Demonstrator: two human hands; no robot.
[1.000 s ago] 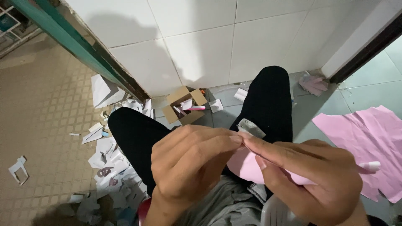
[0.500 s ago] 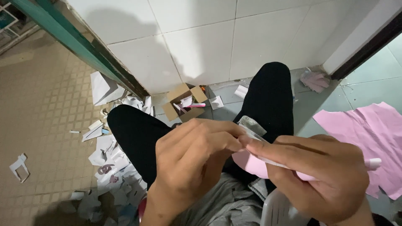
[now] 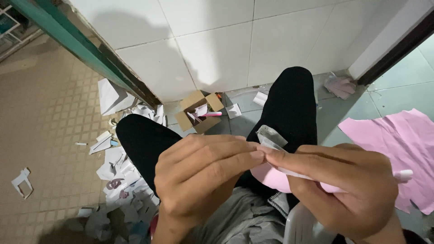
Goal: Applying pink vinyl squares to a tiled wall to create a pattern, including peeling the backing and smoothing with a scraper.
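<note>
My left hand and my right hand meet above my lap, fingertips pinching a small pink paper piece with a whitish folded strip sticking up between them. A thin white strip runs from the pinch under my right fingers, and a white tip pokes out past my right hand. My two black-trousered knees point toward the white tiled wall.
A small open cardboard box with pink and white scraps sits on the floor by the wall. Several white paper offcuts lie to the left on the tan floor. A large pink sheet lies right, more pink scraps near the doorway.
Both hands have shifted slightly; the left fingers have slid along the pink piece toward the right fingertips. The view has tilted a little.
</note>
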